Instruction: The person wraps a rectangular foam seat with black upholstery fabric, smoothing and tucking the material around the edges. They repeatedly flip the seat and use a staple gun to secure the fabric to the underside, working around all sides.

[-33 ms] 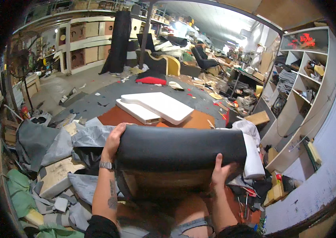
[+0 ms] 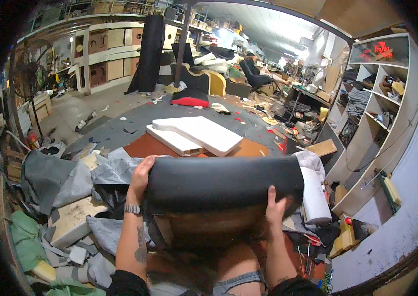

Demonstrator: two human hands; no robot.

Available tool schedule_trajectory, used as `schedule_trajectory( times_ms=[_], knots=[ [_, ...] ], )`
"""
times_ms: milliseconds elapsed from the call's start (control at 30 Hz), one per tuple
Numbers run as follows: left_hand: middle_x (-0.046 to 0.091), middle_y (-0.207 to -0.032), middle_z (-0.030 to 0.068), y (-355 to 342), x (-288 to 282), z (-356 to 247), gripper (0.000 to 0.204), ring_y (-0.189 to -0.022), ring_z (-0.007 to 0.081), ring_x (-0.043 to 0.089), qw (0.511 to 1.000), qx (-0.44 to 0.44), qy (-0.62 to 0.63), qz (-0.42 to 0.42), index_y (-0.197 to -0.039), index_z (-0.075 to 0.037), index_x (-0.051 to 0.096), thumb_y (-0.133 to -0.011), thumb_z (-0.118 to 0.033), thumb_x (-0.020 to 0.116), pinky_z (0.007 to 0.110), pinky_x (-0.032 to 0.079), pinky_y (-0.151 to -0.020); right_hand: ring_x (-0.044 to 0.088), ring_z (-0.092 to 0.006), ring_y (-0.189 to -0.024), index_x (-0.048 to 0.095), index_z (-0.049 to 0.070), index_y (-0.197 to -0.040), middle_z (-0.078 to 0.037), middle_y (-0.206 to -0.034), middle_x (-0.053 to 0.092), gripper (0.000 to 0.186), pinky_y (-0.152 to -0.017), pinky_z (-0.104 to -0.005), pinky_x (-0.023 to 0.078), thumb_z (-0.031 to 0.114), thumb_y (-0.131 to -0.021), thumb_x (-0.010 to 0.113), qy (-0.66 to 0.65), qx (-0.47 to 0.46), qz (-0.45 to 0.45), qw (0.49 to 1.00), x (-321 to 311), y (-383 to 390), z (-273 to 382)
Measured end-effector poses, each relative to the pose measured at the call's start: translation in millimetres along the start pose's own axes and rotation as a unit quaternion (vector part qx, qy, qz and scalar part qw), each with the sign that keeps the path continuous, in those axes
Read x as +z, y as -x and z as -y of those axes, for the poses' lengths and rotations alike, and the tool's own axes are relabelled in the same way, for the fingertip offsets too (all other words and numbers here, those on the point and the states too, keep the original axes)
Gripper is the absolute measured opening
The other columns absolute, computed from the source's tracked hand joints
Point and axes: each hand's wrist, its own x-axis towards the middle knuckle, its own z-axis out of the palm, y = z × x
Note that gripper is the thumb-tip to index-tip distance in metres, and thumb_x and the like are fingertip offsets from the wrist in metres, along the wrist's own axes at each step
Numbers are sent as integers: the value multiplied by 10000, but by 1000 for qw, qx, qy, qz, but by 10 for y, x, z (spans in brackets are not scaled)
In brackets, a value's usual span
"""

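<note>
A black upholstered padded piece with a wooden underside is held across my lap. My left hand grips its left end, fingers over the upper corner, a steel watch on the wrist. My right hand holds the right part, thumb upright against the black cover and the other fingers partly blurred. A white roll lies just right of the piece. Beyond it, two white shaped boards rest on brown sheets.
Grey and green fabric scraps heap up at left, with a pale foam slab. A white shelving unit stands at right, hand tools below it. Behind are a standing fan, a black roll, offcuts and a black chair.
</note>
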Motion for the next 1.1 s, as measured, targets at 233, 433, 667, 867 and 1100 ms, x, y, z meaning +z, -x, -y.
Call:
schedule_trajectory(
  times_ms=[233, 433, 667, 867, 1100],
  knots=[
    [753, -1089, 168, 130, 540, 20, 341, -1005, 247, 687, 959, 92, -178, -200, -1151, 9, 714, -1072, -302, 599, 376, 523, -938, 486, -59, -608, 610, 78, -1130, 59, -795, 546, 422, -500, -242, 412, 448, -987, 753, -315, 324, 300, 840, 1133, 774, 444],
    [764, -1080, 112, -68, 550, -81, 394, -966, 202, 680, 965, 31, -84, -246, -1185, 15, 743, -1096, -294, 515, 348, 529, -894, 547, -82, -576, 690, 51, -997, -1, -816, 686, 354, -517, -259, 426, 402, -1013, 730, -433, 301, 428, 734, 1491, 992, 719],
    [759, -1042, 105, -134, 458, -206, 486, -885, 167, 688, 977, -64, 16, -205, -1150, 41, 764, -1108, -325, 447, 288, 543, -830, 662, -162, -840, 719, -71, -1057, -66, -910, 742, 362, -794, -330, 533, 289, -1059, 675, -316, -33, 380, 869, 1697, 886, 806],
    [751, -1105, 123, -137, 435, -166, 482, -958, 201, 699, 970, -58, 27, -235, -1174, 35, 747, -1105, -308, 414, 323, 547, -884, 618, -96, -851, 725, -50, -1027, -16, -988, 710, 207, -728, -280, 506, 149, -1042, 670, -390, -27, 408, 825, 1825, 1028, 500],
    [728, -1152, 131, 102, 513, -153, 408, -1020, 188, 671, 969, 63, -65, -231, -1178, 25, 696, -1120, -271, 422, 346, 540, -925, 707, -132, -718, 764, -15, -825, -95, -837, 777, 210, -666, -309, 551, 145, -959, 790, -431, -68, 327, 838, 1860, 1203, 359]
  ],
)
